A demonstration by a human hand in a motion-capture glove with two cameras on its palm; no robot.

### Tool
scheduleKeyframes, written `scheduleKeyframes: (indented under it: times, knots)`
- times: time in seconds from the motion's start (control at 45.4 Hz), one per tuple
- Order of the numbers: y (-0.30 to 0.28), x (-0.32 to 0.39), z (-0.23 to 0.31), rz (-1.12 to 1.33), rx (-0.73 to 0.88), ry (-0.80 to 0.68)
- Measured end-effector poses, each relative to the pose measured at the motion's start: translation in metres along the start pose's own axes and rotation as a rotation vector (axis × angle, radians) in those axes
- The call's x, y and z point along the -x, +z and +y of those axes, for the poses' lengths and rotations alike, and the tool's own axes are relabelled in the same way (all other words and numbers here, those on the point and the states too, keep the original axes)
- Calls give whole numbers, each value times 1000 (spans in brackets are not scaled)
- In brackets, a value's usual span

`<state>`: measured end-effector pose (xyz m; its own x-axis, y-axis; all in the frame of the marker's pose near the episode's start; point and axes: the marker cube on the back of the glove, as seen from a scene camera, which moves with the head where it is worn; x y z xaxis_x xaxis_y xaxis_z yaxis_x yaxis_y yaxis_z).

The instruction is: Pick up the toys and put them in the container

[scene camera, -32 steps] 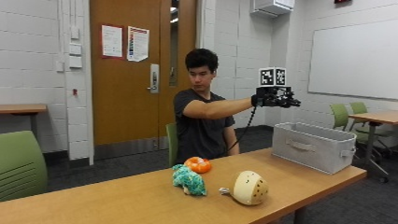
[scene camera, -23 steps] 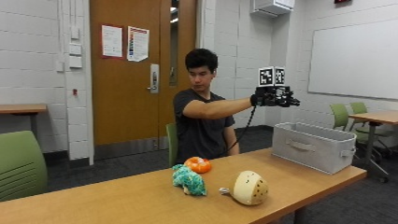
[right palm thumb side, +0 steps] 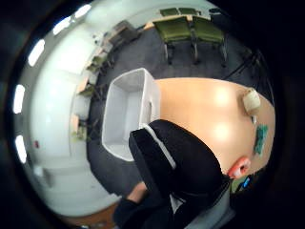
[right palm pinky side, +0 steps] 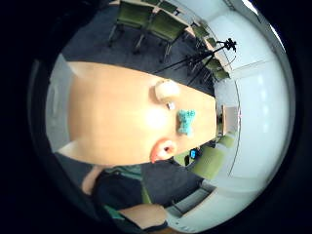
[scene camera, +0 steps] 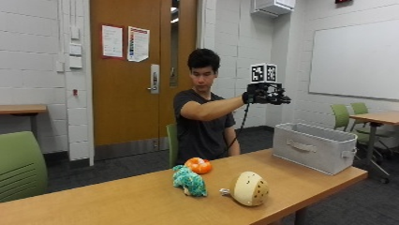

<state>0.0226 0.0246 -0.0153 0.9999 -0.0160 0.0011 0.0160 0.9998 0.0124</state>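
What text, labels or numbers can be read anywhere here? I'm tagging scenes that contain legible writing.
No text is legible.
Two paper notices on the brown wooden door: print too small and blurred.
White whiteboard on the wall: nothing readable.
Grey fabric container, orange round toy, teal plush toy, cream round toy: no labels visible.

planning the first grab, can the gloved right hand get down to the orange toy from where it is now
Probably yes. The gloved right hand is raised above the table, holding nothing, and the orange toy sits uncovered beside the teal toy.
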Motion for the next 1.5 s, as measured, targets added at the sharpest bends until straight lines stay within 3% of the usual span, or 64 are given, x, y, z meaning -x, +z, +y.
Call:
scheduleKeyframes:
  times: [0.397,0.639,1.035,1.498]
  knots:
    - [-25,-96,92,63,-41,50]
    - [-8,-162,143,63,-74,86]
    - [100,-245,182,-1,-70,104]
    - [228,-252,208,-44,126,110]
